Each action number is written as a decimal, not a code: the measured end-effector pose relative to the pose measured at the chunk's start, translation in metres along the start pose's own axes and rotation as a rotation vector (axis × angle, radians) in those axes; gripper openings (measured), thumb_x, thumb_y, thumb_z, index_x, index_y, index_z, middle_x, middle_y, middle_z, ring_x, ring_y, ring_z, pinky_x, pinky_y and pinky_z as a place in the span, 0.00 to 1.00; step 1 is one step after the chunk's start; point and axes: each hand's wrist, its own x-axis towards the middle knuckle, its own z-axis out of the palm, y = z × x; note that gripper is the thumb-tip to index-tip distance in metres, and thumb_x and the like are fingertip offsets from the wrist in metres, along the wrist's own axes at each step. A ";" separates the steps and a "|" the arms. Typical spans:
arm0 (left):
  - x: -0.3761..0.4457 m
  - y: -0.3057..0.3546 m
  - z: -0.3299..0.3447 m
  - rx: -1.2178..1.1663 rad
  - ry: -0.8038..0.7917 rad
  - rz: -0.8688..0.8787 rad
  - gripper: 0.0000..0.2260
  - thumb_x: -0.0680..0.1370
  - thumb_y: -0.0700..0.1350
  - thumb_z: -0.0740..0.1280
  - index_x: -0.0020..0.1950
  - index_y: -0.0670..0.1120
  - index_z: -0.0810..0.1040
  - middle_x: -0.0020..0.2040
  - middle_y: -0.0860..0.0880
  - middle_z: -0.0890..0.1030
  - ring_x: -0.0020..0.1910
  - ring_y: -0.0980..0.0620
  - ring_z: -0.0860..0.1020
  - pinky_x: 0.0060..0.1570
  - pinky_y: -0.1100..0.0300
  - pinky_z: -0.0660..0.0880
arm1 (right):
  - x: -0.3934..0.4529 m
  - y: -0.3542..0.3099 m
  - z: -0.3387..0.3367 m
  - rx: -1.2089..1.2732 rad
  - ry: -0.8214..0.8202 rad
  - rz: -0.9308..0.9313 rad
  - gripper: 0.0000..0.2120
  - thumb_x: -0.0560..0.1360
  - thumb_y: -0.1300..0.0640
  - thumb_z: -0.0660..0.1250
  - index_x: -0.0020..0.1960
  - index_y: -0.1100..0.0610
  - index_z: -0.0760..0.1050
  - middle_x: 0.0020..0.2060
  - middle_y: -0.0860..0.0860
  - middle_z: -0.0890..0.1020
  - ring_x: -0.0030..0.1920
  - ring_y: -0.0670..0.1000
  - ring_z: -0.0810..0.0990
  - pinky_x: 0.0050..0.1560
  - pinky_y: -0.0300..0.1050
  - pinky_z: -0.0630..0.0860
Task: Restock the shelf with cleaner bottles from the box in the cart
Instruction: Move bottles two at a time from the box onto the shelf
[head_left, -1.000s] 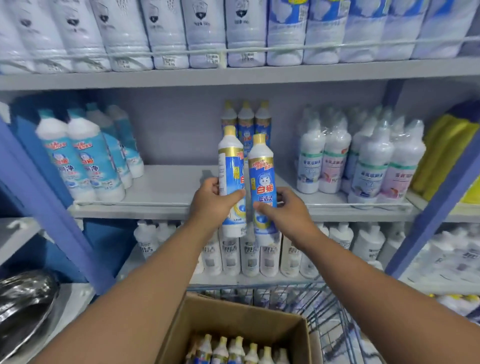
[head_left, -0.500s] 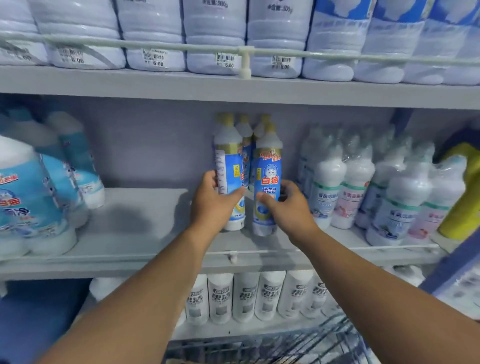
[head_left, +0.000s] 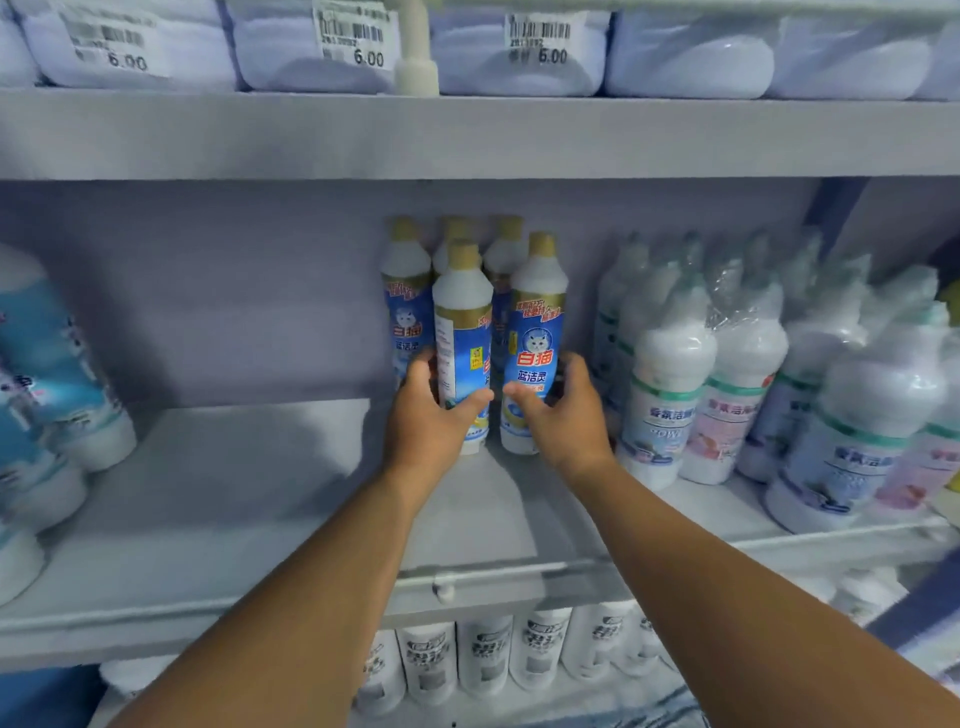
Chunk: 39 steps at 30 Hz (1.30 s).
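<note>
Hands each grasp one cleaner bottle: left hand (head_left: 431, 415) on left bottle (head_left: 462, 343), right hand (head_left: 563, 410) on right bottle (head_left: 535, 343), set upright near shelf (head_left: 260, 499) back w/ same-brand stock.

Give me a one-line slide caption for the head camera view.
Left hand and right hand each grip a blue-labelled cleaner bottle standing on the middle shelf.

Two upright blue-labelled, gold-capped cleaner bottles (head_left: 462, 348) (head_left: 535, 348) side by side on the shelf (head_left: 234, 519)
</note>
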 end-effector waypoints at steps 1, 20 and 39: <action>0.006 -0.005 0.002 -0.030 -0.010 0.007 0.24 0.73 0.45 0.78 0.65 0.53 0.74 0.54 0.58 0.83 0.47 0.64 0.81 0.40 0.76 0.75 | 0.004 0.003 0.001 -0.011 0.000 -0.010 0.22 0.73 0.54 0.76 0.62 0.52 0.70 0.50 0.41 0.82 0.47 0.33 0.80 0.44 0.29 0.78; 0.020 -0.053 0.021 -0.068 0.089 -0.018 0.20 0.69 0.43 0.81 0.50 0.50 0.72 0.51 0.49 0.85 0.45 0.61 0.84 0.40 0.69 0.79 | 0.025 0.052 0.021 -0.186 -0.056 -0.042 0.25 0.68 0.50 0.80 0.62 0.48 0.75 0.57 0.48 0.79 0.53 0.42 0.80 0.58 0.45 0.79; 0.015 -0.057 0.023 -0.103 0.023 -0.011 0.14 0.76 0.40 0.75 0.58 0.47 0.76 0.50 0.58 0.82 0.45 0.70 0.81 0.40 0.75 0.75 | 0.021 0.044 0.020 -0.167 -0.048 0.031 0.22 0.72 0.51 0.77 0.61 0.51 0.72 0.57 0.47 0.78 0.54 0.44 0.79 0.53 0.38 0.77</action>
